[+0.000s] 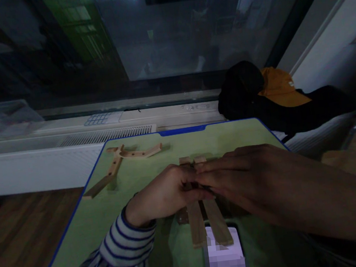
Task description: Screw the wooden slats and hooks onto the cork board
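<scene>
Left hand (164, 195), striped sleeve, is curled with its fingertips down on the wooden slats (197, 227); too dark to tell whether it pinches anything or only presses. Right hand (241, 177) lies flat across the same slats, fingers stretched out and meeting the left fingertips in the middle, so it's gripping nothing. The two hands are together, touching, and cover the mid-section. The slats are two long strips lying parallel and just beside each other, centre of the green mat (111, 226), far ends poking out beyond the fingers, near ends resting on the top edge of a phone (226, 256). A darker cross piece (181, 216) seems to sit under them on the left, but the joint itself is hidden. My read is early-to-mid assembly: a two-slat section is laid up and being held square. Unused so far are a drilled straight strip (113, 171) and a curved drilled piece (141, 152), touching each other at one end, well apart at the mat's far left. Off the mat, a black bag (258, 103) with an orange cap (280, 89) sits far right.
</scene>
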`<state>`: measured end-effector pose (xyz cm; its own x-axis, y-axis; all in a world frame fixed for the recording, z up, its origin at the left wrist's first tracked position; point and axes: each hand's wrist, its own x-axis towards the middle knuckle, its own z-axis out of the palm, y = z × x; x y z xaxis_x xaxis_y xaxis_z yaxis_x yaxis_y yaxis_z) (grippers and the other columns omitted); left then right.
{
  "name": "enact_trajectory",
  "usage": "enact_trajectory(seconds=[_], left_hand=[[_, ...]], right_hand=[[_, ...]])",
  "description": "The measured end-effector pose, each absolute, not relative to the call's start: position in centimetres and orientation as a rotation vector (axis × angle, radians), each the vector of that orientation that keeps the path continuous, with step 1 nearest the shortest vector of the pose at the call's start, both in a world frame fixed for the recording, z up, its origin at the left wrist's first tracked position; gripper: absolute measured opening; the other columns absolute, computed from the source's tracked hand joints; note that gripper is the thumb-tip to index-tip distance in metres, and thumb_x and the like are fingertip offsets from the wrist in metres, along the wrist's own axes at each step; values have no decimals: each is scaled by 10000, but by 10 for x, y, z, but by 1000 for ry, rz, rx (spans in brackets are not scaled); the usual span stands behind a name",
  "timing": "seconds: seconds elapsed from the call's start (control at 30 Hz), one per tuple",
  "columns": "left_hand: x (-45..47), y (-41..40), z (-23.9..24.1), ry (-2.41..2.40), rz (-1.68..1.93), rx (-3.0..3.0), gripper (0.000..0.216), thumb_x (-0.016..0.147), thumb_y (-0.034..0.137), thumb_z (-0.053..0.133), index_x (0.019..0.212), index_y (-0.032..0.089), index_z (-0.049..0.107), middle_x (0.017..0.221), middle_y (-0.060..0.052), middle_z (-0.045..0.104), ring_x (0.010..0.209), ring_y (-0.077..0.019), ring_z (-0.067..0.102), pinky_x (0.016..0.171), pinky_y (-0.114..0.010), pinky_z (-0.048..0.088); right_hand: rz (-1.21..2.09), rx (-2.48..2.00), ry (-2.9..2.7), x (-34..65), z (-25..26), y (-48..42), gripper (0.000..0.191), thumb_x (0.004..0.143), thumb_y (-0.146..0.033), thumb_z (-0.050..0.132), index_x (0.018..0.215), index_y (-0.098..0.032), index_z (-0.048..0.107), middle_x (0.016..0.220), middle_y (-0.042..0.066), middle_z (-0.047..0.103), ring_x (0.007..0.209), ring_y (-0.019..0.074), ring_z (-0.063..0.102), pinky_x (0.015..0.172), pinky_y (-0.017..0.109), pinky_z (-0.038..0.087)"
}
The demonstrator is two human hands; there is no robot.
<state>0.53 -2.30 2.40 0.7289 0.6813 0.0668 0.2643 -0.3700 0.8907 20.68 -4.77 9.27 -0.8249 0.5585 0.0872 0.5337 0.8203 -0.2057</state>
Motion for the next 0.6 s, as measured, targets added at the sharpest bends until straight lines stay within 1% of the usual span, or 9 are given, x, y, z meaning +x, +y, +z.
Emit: enact_trajectory(seconds=[0.07, 0.17, 0.23, 0.3, 0.37, 0.47, 0.6], left_hand=[[5, -23, 25, 702, 497, 1947, 100, 844, 174, 621, 816, 162, 716, 891, 0, 728, 809, -126, 649, 743, -221, 482], [4, -23, 25, 682, 410, 1939, 135, 868, 166, 588, 893, 146, 719, 900, -23, 730, 813, -141, 653, 739, -234, 486], [3, -23, 23, 666, 376, 1932, 170, 879, 141, 565, 969, 145, 709, 931, -35, 726, 848, -152, 653, 767, -247, 488], [3, -24, 22, 677, 368, 1937, 192, 886, 133, 549, 1003, 148, 700, 951, -38, 722, 871, -158, 652, 784, -257, 488], [3, -24, 22, 711, 381, 1954, 175, 886, 163, 554, 978, 149, 703, 915, -29, 723, 836, -155, 654, 748, -252, 491], [4, -24, 21, 778, 437, 1976, 140, 853, 229, 612, 922, 153, 707, 857, -12, 719, 774, -146, 649, 674, -228, 483], [5, -24, 20, 833, 525, 1974, 112, 799, 235, 677, 870, 152, 701, 818, 3, 721, 739, -138, 649, 656, -216, 481]], right_hand=[[325, -847, -2865, 206, 94, -48, 188, 881, -135, 533, 1039, -222, 589, 1069, 11, 672, 940, 162, 641, 862, 321, 485], [325, -869, -2860, 205, 93, -49, 183, 885, -148, 532, 1037, -221, 603, 1022, 22, 682, 904, 167, 654, 828, 317, 503], [284, -899, -2856, 204, 92, -49, 212, 876, -160, 554, 1069, -236, 597, 1037, 18, 682, 888, 167, 659, 810, 320, 514], [231, -915, -2854, 204, 91, -49, 236, 863, -166, 578, 1084, -249, 587, 1065, 6, 680, 868, 164, 662, 789, 321, 524], [173, -917, -2856, 204, 91, -49, 227, 866, -161, 572, 1076, -244, 583, 1066, 0, 682, 862, 168, 663, 776, 327, 529], [137, -930, -2854, 205, 90, -49, 222, 881, -158, 546, 1086, -241, 569, 1030, -5, 687, 885, 177, 658, 796, 343, 525], [161, -974, -2835, 205, 90, -48, 250, 877, -177, 556, 1119, -238, 554, 1015, 4, 686, 889, 177, 655, 814, 346, 518]])
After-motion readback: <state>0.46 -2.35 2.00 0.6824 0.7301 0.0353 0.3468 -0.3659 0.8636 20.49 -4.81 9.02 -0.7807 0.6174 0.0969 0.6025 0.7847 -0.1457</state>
